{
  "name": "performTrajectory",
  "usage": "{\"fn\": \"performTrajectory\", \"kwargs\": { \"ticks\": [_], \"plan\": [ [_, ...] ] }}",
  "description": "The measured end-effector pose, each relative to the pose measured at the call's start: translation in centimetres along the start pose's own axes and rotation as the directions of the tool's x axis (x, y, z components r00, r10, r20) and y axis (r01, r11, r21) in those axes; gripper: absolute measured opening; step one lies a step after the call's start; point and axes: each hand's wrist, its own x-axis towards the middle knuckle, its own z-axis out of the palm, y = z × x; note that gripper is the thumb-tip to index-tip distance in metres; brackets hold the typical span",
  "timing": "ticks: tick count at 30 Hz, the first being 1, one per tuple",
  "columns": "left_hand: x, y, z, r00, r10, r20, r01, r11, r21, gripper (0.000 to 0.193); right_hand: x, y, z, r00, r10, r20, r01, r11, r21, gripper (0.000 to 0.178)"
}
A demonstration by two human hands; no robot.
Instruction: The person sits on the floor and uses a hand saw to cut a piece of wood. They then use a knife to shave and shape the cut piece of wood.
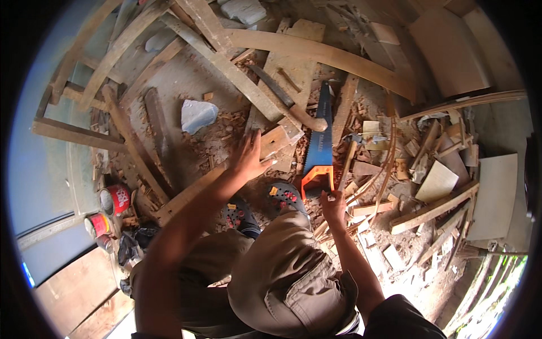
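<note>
My left hand [248,158] grips a wooden beam [275,141] near its end, fingers over the far side and thumb on the near side. The beam slants from the lower left up to the middle, where it meets another length of timber [243,76]. Closed around the lower handle of a hammer [349,155] is my right hand [334,206]; the hammer's head points away from me. Just left of it lies a handsaw [320,133] with a blue blade and an orange handle. A curved blade with a wooden handle [309,118] rests by the timber joint.
Wood scraps [437,181] and chips are heaped on the right. Long timbers [121,56] cross at the upper left. A pale stone [199,116] sits beyond my left hand. Two paint cans [116,199] and a black plastic bag [131,244] stand at the left. My shoes [285,195] are beneath the beam.
</note>
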Motion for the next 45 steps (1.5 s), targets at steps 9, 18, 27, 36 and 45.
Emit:
{"fn": "performTrajectory", "kwargs": {
  "ticks": [9,18,27,36,45],
  "plan": [
    [0.7,-0.2,1.4,0.990,-0.100,-0.098,0.094,0.993,-0.065,0.071,-0.8,0.5,4.1,0.617,0.714,0.331,-0.779,0.494,0.387,0.061],
    [1.5,-0.1,2.1,0.976,-0.147,-0.164,0.140,0.989,-0.056,0.075,0.2,-2.8,4.9,0.486,0.821,0.301,-0.791,0.267,0.551,0.087],
    [2.7,2.4,2.7,0.957,-0.156,-0.244,0.130,0.984,-0.119,0.071,0.0,-3.7,3.7,0.591,0.791,0.156,-0.768,0.494,0.407,0.081],
    [2.9,1.9,1.0,0.974,-0.172,-0.145,0.143,0.971,-0.192,0.073,0.8,-4.9,-8.0,0.761,0.509,0.402,-0.512,0.090,0.854,0.029],
    [1.1,0.3,2.7,0.931,-0.074,-0.357,0.037,0.993,-0.108,0.074,-0.4,-7.1,-16.8,0.994,0.063,0.093,-0.112,0.486,0.867,0.004]
  ]
}}
